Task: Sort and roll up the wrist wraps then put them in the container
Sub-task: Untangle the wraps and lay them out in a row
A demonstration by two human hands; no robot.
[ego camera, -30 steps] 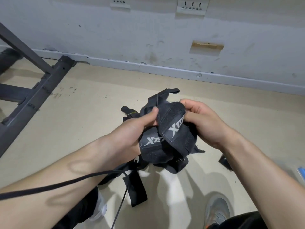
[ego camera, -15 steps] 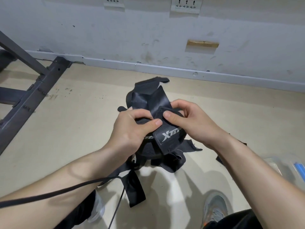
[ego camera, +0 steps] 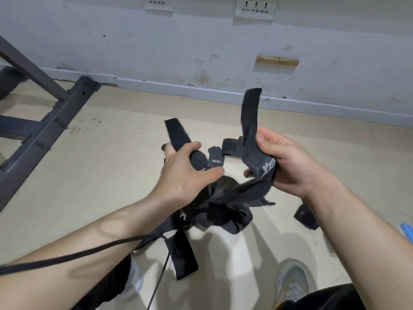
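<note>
A tangle of black wrist wraps [ego camera: 223, 211] hangs between my hands above the beige floor. My left hand [ego camera: 185, 173] grips one black wrap [ego camera: 178, 136] whose free end sticks up to the upper left. My right hand [ego camera: 288, 164] grips another wrap [ego camera: 250, 117] with a white logo, its tail standing upright. More straps [ego camera: 183, 256] lie on the floor below. A clear container [ego camera: 405, 231] with a blue part shows at the right edge, mostly hidden by my right arm.
A dark metal frame [ego camera: 44, 128] stands at the left by the wall. A small black piece [ego camera: 306, 215] lies on the floor right of the wraps. A thin black cord [ego camera: 89, 253] crosses my left forearm. Shoes [ego camera: 292, 283] are at the bottom.
My hands have moved apart, pulling two wraps out of the bundle. The wrap in my right hand has unfolded and its tail now stands up. The view has shifted.
</note>
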